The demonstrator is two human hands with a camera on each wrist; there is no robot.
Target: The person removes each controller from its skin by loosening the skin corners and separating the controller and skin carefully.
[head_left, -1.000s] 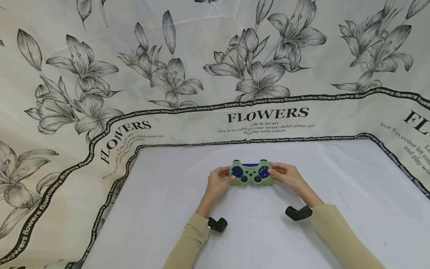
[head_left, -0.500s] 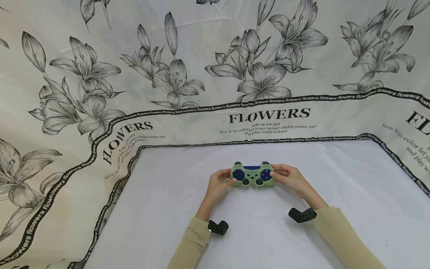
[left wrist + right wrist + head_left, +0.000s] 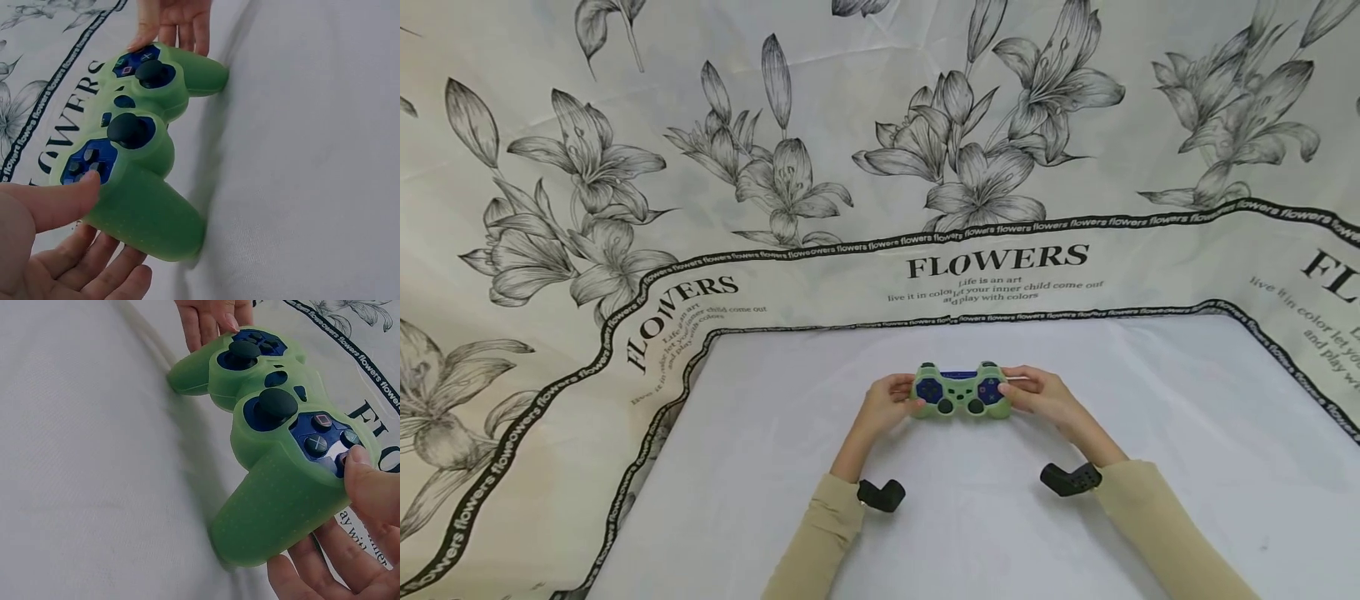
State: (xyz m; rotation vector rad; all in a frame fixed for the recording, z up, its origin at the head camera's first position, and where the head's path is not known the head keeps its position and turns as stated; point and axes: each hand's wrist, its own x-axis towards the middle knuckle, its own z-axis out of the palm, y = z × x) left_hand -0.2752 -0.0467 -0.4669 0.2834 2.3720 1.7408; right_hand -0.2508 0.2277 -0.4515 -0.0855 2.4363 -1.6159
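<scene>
A game controller [image 3: 959, 390] in a pale green silicone cover, with a blue face and two dark thumbsticks, is held over the white cloth [image 3: 760, 467]. My left hand [image 3: 887, 402] grips its left handle, thumb on the blue D-pad [image 3: 87, 162], fingers under the grip. My right hand [image 3: 1037, 397] grips the right handle, thumb on the face buttons [image 3: 325, 440], fingers beneath. In the wrist views the controller [image 3: 134, 144] [image 3: 275, 444] stands tilted, its handle tips at the cloth.
A flower-printed sheet [image 3: 790, 167] with "FLOWERS" lettering hangs behind and round the white surface. Black wrist cameras [image 3: 882, 495] [image 3: 1070, 478] sit on the beige sleeves. Bare cloth lies on both sides of the hands.
Both hands still hold the controller in the same spot; only slight shifts of the hands and view.
</scene>
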